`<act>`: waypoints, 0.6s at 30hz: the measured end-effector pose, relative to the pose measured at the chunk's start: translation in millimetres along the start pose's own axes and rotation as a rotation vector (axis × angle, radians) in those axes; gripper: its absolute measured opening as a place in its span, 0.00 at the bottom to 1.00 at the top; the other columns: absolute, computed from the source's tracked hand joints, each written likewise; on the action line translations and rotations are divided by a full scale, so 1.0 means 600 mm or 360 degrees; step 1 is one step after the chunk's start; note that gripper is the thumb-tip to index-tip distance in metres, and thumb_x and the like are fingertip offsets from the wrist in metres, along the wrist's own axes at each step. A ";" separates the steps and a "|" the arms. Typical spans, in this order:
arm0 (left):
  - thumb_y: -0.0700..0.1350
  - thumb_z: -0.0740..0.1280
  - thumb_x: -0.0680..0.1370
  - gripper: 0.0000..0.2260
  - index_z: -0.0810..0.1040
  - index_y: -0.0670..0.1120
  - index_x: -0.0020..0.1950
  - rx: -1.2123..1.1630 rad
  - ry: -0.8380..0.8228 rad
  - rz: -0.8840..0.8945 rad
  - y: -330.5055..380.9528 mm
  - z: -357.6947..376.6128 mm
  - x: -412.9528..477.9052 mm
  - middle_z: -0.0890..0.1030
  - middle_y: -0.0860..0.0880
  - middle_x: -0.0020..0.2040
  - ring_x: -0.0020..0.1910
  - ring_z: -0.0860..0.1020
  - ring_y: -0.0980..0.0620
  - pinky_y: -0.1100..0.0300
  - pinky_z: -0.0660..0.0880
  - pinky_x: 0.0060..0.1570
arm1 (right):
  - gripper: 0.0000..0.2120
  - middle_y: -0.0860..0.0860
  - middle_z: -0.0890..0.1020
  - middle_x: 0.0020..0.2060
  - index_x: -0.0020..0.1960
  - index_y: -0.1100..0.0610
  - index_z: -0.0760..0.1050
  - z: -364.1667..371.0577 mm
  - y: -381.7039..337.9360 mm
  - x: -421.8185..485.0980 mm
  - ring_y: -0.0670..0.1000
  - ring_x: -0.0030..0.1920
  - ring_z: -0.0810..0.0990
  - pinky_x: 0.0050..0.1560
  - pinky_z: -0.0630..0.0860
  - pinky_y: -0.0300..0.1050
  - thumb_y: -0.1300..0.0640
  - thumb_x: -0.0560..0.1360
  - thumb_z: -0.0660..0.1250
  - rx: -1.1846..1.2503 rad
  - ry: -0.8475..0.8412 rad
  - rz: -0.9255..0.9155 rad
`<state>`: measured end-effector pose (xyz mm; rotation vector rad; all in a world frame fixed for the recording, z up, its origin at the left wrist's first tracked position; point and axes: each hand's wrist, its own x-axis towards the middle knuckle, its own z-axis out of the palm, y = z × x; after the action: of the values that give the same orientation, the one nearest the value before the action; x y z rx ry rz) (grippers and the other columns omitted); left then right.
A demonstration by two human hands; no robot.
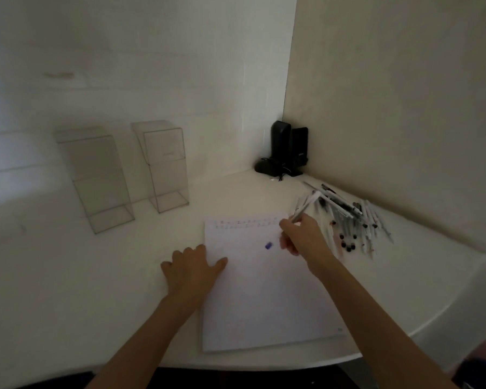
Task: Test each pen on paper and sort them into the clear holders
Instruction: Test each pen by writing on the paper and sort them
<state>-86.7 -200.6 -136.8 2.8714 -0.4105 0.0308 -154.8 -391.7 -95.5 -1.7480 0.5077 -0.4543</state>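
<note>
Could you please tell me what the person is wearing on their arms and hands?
Nothing shows: the left hand and right hand are ungloved, and both forearms are bare to the frame's edge, with no sleeve, watch, bracelet or ring in view.

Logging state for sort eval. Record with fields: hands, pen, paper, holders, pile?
left hand: flat on paper, left edge
right hand: grips pen at paper's top right
marks: two faint rows, one purple blot
left holder, right holder: clear, upright, no pens seen inside
pen pile: right of paper
</note>
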 end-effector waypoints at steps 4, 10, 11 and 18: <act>0.67 0.61 0.71 0.27 0.73 0.52 0.63 -0.0399 0.0192 0.0259 -0.045 -0.015 0.027 0.74 0.50 0.57 0.57 0.69 0.50 0.56 0.64 0.53 | 0.10 0.55 0.74 0.21 0.37 0.60 0.65 0.030 -0.001 0.018 0.50 0.21 0.65 0.21 0.61 0.38 0.66 0.77 0.59 0.0295 -0.0252 -0.0035; 0.69 0.57 0.70 0.28 0.72 0.54 0.62 -0.0596 0.0079 0.0793 -0.032 -0.003 0.076 0.72 0.58 0.51 0.51 0.69 0.59 0.61 0.65 0.53 | 0.14 0.57 0.76 0.23 0.34 0.58 0.66 0.078 0.035 0.054 0.52 0.23 0.68 0.24 0.64 0.40 0.59 0.76 0.66 0.0315 -0.0560 -0.0034; 0.68 0.56 0.70 0.27 0.72 0.54 0.62 -0.0611 0.0077 0.0862 -0.027 0.001 0.085 0.72 0.59 0.50 0.50 0.70 0.60 0.62 0.66 0.53 | 0.14 0.57 0.76 0.24 0.34 0.58 0.66 0.084 0.043 0.059 0.52 0.23 0.69 0.25 0.65 0.40 0.58 0.75 0.67 0.0349 -0.0561 -0.0052; 0.46 0.63 0.78 0.02 0.75 0.49 0.47 -0.0920 -0.0095 0.1044 -0.022 0.017 0.121 0.77 0.58 0.35 0.36 0.75 0.63 0.74 0.66 0.37 | 0.15 0.56 0.70 0.22 0.34 0.59 0.64 0.094 0.057 0.071 0.49 0.23 0.64 0.24 0.61 0.37 0.58 0.72 0.69 0.0568 -0.0577 -0.0066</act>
<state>-13.3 -210.4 -146.0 2.0770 -1.1398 -0.0511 -91.9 -377.4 -140.0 -1.4523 0.1215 -0.2301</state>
